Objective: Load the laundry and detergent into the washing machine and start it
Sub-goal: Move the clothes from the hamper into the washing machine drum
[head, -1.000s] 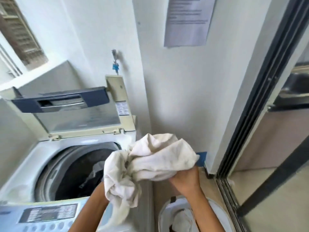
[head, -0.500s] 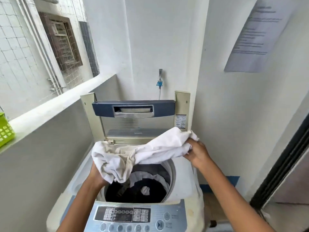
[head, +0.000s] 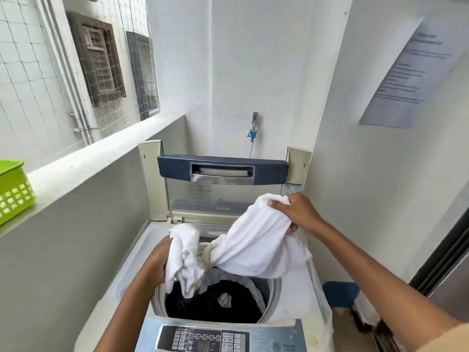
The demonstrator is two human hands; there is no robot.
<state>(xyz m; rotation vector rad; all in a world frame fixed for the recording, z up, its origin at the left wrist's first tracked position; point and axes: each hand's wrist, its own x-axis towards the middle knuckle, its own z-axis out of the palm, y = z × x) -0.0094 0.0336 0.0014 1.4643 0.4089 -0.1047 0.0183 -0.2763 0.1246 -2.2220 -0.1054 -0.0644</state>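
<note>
A white towel (head: 253, 246) is clasped by the left grip (head: 157, 265) and the right grip (head: 297, 212) — above the open washing machine (head: 291, 303). Dark clothes (head: 200, 303) are already loaded; detergent and start are judged not yet done.

both hands (head: 297, 212) holding white towel (head: 253, 240) over open washing machine (head: 291, 295), dark laundry (head: 203, 301) inside

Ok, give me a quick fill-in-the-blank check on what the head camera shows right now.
The left hand and right hand both grip a ___ cloth over the drum.
The washing machine lid stands ___.
The basket on the ledge is ___.
The laundry already in the drum is mostly ___.
Missing words: white; open; green; dark.
</note>
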